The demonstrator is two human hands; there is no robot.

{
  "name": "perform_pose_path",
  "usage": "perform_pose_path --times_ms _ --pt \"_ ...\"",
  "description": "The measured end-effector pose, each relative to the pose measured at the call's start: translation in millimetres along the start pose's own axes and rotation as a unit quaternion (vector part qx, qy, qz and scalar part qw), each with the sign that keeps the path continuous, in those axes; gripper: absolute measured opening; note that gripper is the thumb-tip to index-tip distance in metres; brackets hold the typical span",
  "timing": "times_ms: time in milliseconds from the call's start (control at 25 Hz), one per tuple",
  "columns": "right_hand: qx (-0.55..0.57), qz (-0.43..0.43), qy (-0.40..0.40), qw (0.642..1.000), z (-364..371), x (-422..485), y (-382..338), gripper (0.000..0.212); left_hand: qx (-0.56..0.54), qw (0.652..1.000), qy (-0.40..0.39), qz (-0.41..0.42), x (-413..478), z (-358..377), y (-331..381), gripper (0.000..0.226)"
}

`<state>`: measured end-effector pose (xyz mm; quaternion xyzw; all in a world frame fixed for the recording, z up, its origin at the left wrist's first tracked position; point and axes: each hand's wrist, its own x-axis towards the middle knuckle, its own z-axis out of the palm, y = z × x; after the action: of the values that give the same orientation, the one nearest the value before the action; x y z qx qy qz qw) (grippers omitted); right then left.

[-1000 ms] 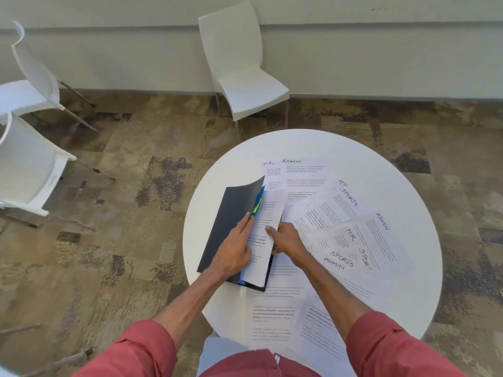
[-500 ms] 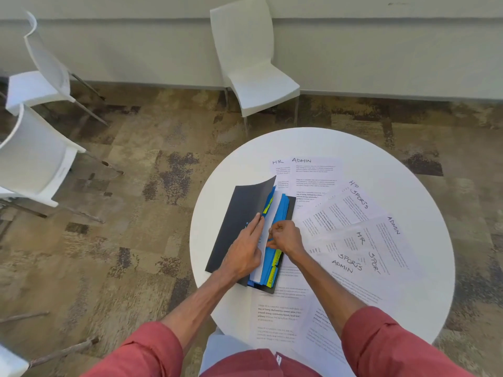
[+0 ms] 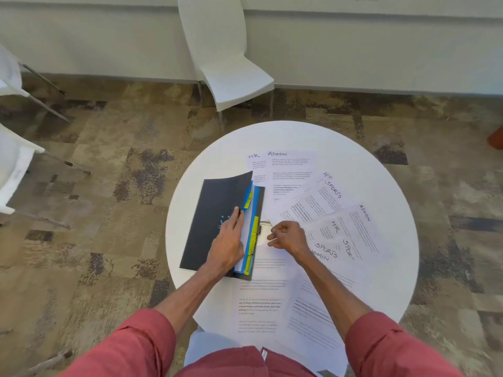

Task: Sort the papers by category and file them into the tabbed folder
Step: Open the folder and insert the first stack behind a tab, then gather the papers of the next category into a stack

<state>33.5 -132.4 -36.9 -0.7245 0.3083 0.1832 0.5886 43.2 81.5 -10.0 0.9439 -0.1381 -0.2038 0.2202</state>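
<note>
Round white table point(image 3: 367, 159), smooth and hard-topped, set on mottled brown carpet point(image 3: 109, 186). Across its right half and near edge, a loose fan of printed sheets point(image 3: 351, 235): thin flat white paper, overlapping, hand-lettered HR, ADMIN and SPORTS at the corners. On the left half, touching the fan, the tabbed folder point(image 3: 215, 210): stiff dark-grey rectangular cover, far corner curling up off the stack beneath. Inside, bright blue dividers point(image 3: 255, 210), thin and slick-looking, stepped along the right edge. Left hand point(image 3: 228, 246) laid flat along the cover's open edge, fingers straight, pressing down. Right hand point(image 3: 285, 236) just beside the folder, above the loose sheets, fingers curled in, nothing plainly held. Small yellow tabs point(image 3: 255, 227) on the dividers, lettering too small to read. Smaller still, a silvery clasp-like bit point(image 3: 265, 223) at the folder's right edge.

Probably mid-filing, between sheets, with most of the fan not yet put away. Next, likely: picking one labelled sheet, matching it to a tab, keeping the cover pinned for a clean slide-in without buckling.
</note>
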Motion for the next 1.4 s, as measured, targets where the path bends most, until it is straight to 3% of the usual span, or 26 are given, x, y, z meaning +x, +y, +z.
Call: perform_pose_path --times_ms 280,520,720,840,1080,1200,1320,1360,1400 --pt "0.053 0.043 0.068 0.995 -79.3 -36.4 58.0 0.014 0.079 0.996 -0.022 -0.044 15.2 19.9 -13.8 0.098" --pt "0.067 0.078 0.06 0.993 -104.9 -64.9 89.6 0.014 0.099 0.993 -0.058 -0.04 26.6 26.5 -25.5 0.102" --pt "0.033 0.075 0.083 0.993 -122.8 -71.3 96.0 0.016 0.098 0.992 -0.059 -0.048 41.6 30.2 -37.0 0.083" --pt "0.03 0.069 0.08 0.994 -122.7 -74.5 96.4 0.017 0.064 0.997 -0.044 -0.012 35.3 34.8 -47.8 0.064" --pt "0.044 0.063 0.085 0.993 -119.7 -92.5 114.3 0.017 0.046 0.998 -0.014 0.047 -34.5 71.4 -30.6 0.053" --pt "-0.027 0.095 0.191 0.977 -116.9 -93.0 121.2 0.018 0.046 0.989 -0.038 0.137 -59.3 96.1 -27.1 0.049" --pt "-0.121 0.114 0.338 0.926 -120.9 -104.2 137.4 0.009 0.064 0.98 -0.093 0.166 -71.9 115.3 -14.0 0.052" --pt "-0.137 0.108 0.351 0.92 -122.6 -108.3 146.2 0.004 0.072 0.977 -0.116 0.165 -73.8 120.3 -10.1 0.057" --pt "-0.149 0.112 0.35 0.918 -125.0 -111.9 153.9 0.014 0.075 0.975 -0.134 0.159 -73.9 123.8 -6.8 0.061"
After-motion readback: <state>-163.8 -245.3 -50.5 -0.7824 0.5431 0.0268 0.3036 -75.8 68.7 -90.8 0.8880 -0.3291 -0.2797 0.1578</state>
